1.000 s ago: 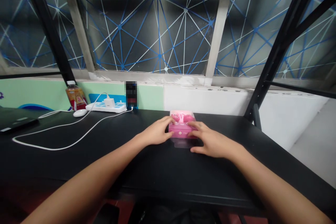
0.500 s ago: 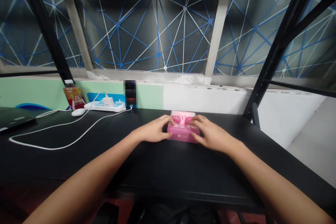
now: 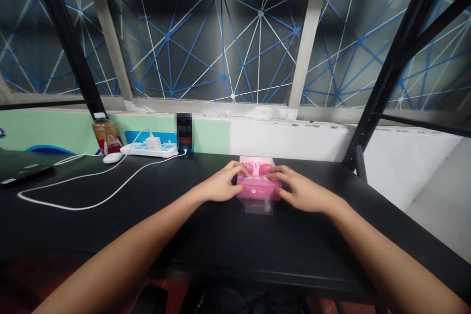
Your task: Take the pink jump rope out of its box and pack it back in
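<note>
Black table (image 3: 221,245): pink box (image 3: 258,190), mouse (image 3: 112,158), cable (image 3: 81,209), bottle (image 3: 106,136).

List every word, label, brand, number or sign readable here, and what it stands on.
None can be read.
Pink box: pale print, too small and blurred.
Bottle: label lettering, too small.
White plug: faint mark, too small.
Dark upright device: pixelated, unreadable.

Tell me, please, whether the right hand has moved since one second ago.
Yes: the right hand has shifted slightly rightward, toward the black post at the right, its thumb now farther from the desk's front edge.
</note>
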`<state>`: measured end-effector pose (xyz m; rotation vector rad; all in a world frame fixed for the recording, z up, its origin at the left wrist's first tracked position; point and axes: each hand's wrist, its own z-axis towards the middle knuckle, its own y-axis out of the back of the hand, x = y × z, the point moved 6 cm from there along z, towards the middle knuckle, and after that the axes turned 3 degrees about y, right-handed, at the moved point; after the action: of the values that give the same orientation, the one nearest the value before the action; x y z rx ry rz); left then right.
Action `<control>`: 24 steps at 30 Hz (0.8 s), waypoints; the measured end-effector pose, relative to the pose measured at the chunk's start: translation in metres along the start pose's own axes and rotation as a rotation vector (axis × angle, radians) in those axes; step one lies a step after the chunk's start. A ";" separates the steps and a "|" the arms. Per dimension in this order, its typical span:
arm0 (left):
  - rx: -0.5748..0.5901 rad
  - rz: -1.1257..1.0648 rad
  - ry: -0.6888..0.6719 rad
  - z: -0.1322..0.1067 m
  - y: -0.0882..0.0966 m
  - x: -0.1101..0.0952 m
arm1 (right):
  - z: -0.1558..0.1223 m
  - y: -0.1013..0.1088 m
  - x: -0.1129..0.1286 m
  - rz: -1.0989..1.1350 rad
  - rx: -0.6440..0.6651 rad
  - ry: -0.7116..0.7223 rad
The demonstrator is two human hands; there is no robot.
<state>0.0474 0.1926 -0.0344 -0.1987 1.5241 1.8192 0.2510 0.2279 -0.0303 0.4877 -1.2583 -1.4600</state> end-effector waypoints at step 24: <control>0.026 0.053 -0.068 0.001 0.008 -0.006 | -0.004 0.004 0.039 -0.069 0.095 0.103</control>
<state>0.0471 0.1907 -0.0248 -0.0839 1.5177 1.8275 0.2436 0.1916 -0.0156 0.6673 -1.2431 -1.4186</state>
